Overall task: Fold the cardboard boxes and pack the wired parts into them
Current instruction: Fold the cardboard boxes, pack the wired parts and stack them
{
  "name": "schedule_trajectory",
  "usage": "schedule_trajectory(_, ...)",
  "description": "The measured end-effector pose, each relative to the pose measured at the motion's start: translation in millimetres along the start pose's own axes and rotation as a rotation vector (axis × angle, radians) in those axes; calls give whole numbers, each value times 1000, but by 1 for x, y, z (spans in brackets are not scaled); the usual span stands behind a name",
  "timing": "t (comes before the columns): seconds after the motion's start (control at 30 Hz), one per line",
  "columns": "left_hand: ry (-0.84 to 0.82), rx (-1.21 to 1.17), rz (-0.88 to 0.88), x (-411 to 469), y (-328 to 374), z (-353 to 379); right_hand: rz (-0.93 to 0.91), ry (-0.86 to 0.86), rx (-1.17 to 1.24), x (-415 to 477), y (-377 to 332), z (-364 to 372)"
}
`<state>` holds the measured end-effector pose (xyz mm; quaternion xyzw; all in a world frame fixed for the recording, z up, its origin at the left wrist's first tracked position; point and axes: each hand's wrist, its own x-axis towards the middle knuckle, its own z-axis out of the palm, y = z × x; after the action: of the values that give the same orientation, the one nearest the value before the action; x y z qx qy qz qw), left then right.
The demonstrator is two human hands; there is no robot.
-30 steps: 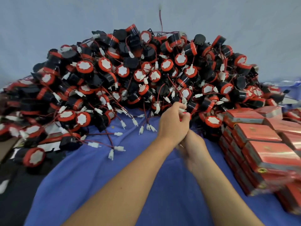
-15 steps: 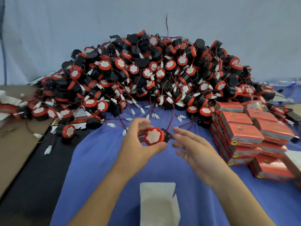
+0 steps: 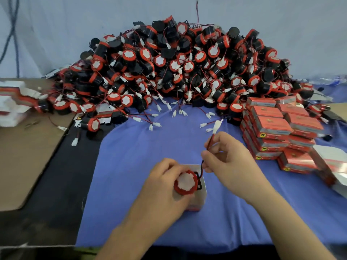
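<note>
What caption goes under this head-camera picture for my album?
Left hand holds a wired part at a box; right hand pinches its wire.

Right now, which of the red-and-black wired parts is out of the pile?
The wired part at the front, gripped by the left hand over the small white box, its wire pinched by the right hand. The rest lie in the pile behind.

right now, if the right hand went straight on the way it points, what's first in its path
The right hand, pinching a wire, points up-left over bare blue cloth. First in that line are likely the loose white plugs at the pile's front edge; depth is unclear.
</note>
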<state>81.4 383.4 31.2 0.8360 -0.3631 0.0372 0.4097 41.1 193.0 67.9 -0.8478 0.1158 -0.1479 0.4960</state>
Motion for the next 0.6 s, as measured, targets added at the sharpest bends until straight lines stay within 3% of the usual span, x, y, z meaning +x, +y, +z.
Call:
schedule_trajectory(0.17, -143, 265, 105, -11, -22, 14, -111, -111, -391, -14, 11, 13)
schedule_trajectory(0.33, -182, 548, 142, -26, -30, 26, -90, -152, -557, -21, 7, 24)
schedule_trajectory(0.5, -95, 614, 118, -36, -29, 27, -173, -132, -664, -24, 0, 43)
schedule_trajectory(0.6, -167, 606, 61, -37, -27, 28, -211, -153, -704, -19, 0, 61)
